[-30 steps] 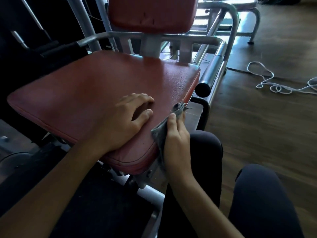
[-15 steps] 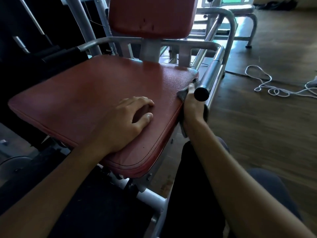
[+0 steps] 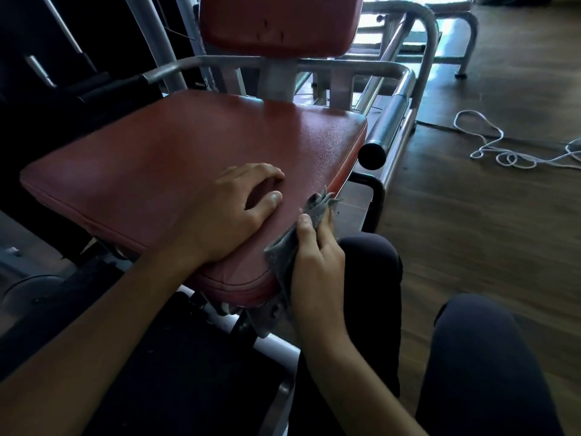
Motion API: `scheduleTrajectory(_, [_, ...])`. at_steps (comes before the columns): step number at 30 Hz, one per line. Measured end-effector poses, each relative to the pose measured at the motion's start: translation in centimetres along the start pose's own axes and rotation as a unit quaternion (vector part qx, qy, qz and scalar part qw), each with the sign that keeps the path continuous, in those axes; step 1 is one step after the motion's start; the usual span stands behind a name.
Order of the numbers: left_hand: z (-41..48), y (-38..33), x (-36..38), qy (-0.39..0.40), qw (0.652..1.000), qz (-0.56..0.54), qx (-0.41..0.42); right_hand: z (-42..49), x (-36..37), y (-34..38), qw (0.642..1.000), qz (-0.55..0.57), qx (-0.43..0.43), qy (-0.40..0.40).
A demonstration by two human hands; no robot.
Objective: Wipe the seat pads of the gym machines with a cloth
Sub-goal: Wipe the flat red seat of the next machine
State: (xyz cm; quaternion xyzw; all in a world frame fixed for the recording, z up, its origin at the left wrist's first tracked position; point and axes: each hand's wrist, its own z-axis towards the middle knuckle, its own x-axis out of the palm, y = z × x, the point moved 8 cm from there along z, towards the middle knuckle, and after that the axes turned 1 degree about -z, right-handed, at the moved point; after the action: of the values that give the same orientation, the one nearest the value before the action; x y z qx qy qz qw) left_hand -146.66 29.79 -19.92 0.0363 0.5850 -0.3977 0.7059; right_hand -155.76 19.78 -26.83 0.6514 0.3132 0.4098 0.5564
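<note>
Since half a second ago our right hand [image 3: 317, 262] slid back toward the seat pad's [image 3: 188, 158] near right corner | grip clamped on cloth [image 3: 298, 237], pressed against right edge | left hand [image 3: 229, 212] flat, empty | edge runs away from us.

Dim gym corner with a dark wood-look floor [image 3: 471, 231] and daylight coming in at the back.

The plank floor runs out to the right of the hands, where a loose white rope [image 3: 490, 146] lies in loops (partly cut off at the frame edge). Beyond it, far ahead, a grey tubular frame [image 3: 470, 33] stands on the floor, lit by bright light from what may be a window [image 3: 371, 23]. To the left, everything sinks into shadow, with dark machine parts [image 3: 56, 58] barely legible.
</note>
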Motion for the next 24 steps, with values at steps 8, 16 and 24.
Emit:
scheduleTrajectory(8, [0.0,-0.1,0.0,-0.003,1.000,0.001,-0.001,-4.3,0.9,-0.8,1.000,0.012,-0.002,0.024])
scheduleTrajectory(16, [0.0,-0.3,0.0,0.007,1.000,0.002,0.000,-6.2,0.9,-0.4,0.994,-0.066,-0.073,0.039])
scheduleTrajectory(24, [0.3,2.7,-2.5,-0.123,0.983,-0.072,-0.119,2.4,3.4,4.2,0.862,-0.458,-0.185,0.117])
